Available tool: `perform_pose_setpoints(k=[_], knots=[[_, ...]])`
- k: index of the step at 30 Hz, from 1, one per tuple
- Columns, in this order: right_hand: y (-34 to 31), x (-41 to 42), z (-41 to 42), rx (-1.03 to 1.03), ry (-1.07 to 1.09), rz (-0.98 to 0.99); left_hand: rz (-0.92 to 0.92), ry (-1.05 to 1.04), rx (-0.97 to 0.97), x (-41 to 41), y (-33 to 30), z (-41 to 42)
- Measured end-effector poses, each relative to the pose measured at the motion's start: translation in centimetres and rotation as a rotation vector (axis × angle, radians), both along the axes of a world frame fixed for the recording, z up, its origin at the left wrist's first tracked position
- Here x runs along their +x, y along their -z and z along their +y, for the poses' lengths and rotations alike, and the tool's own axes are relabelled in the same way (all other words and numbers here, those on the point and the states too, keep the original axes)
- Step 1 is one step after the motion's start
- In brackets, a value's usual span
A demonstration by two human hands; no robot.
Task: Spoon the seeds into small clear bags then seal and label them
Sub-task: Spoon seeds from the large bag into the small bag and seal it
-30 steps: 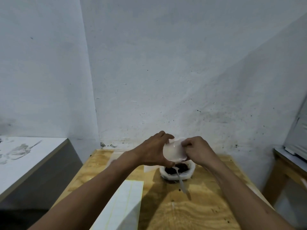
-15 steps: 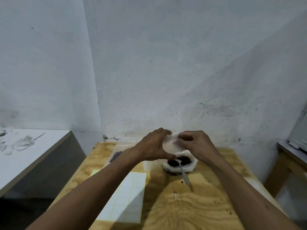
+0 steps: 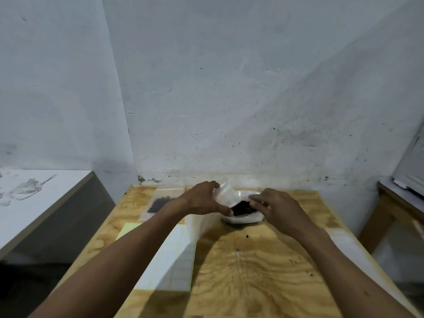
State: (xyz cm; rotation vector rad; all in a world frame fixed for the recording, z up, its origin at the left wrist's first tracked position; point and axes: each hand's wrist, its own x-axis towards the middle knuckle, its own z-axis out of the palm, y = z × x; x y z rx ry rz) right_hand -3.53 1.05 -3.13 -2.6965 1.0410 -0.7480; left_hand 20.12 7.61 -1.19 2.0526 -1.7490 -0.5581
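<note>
My left hand pinches a small clear bag by its edge and holds it just above the left rim of the white bowl. Dark seeds fill the bowl. My right hand lies low over the bowl's right side, its fingers bent together above the seeds. The spoon is out of sight, and whether the right hand holds it is hidden. A filled clear bag of dark seeds lies flat at the back left of the wooden table.
A white label sheet lies under my left forearm, a yellow sheet peeking out beside it. More clear plastic lies left of the bowl. A white counter stands to the left, a wooden stand to the right.
Both hands came down from holding the bag in the air. My right hand let go of the bag and dropped onto the bowl. The spoon handle that stuck out toward me is gone from view.
</note>
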Motion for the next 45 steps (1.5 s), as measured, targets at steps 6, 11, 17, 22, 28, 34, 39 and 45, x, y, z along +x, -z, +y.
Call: perform_pose_setpoints(k=[6,11,17,22,28,34,39,45], knots=[[0.2,-0.9,-1.6,0.114,0.370,-0.157,0.055,-0.054,0.085,0.2,0.8,-0.3],[2.1,-0.3,-0.9,0.646,0.530,-0.580,0.211,-0.069,0.073,-1.0,1.1,-0.9],[1.7,-1.0,-1.4,0.870,0.573,-0.751,0.216,-0.061,0.001,-0.5,0.5,-1.0],[-0.7,-1.5,-2.5,0.791,0.543,-0.736,0.114,-0.044,-0.045,1.3,-0.4,0.3],[-4.9,0.9,-2.0,0.719,0.417,-0.707,0.129,-0.028,-0.049,2.3,-0.1,1.3],[-6.9,3.7,0.3,0.448,0.253,-0.531,0.097,-0.011,-0.067,1.8,-0.1,1.0],[-7.0,2.5,-0.8,0.186,0.302,-0.423,0.063,-0.019,-0.068,1.8,0.2,0.6],[-2.5,0.3,-2.1,0.137,0.392,-0.251,-0.365,-0.034,-0.123,1.0,2.3,-0.6]])
